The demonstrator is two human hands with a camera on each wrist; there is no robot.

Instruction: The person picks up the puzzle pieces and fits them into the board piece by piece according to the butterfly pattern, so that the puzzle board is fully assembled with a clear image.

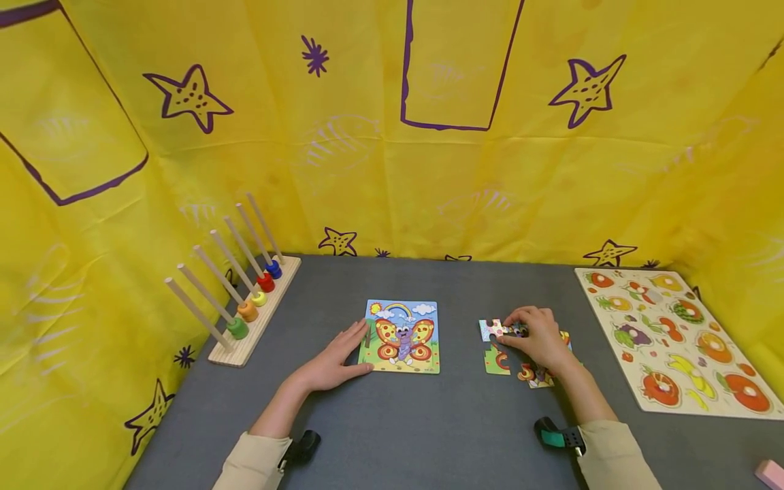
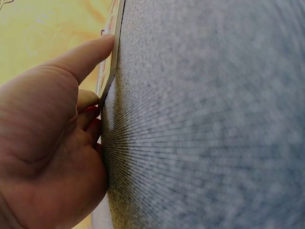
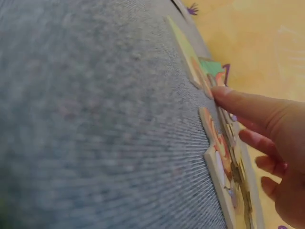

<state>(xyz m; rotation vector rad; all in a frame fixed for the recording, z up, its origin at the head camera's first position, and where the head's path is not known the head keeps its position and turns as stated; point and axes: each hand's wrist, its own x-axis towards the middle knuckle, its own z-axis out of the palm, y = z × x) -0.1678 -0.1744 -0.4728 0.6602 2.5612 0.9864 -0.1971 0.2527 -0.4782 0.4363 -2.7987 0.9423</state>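
A square butterfly picture board (image 1: 404,340) lies flat on the dark grey table. My left hand (image 1: 339,354) rests at its left side, fingers and thumb extended along the edge; in the left wrist view the thumb (image 2: 93,55) touches the board's rim. To the right, my right hand (image 1: 539,335) pinches a jigsaw piece (image 1: 499,329) between thumb and fingers, and partly hides it. A green corner jigsaw piece (image 1: 497,362) lies just below, and another jigsaw piece (image 1: 540,378) lies under the wrist. More pieces show partly beneath the right hand. In the right wrist view, the thumb (image 3: 238,102) is against the pieces.
A wooden peg stand (image 1: 254,313) with coloured rings on upright rods stands at the left. At the right lies a fruit puzzle board (image 1: 680,340). A pink block (image 1: 770,472) is at the lower right edge. A yellow patterned cloth (image 1: 392,170) hangs behind the table.
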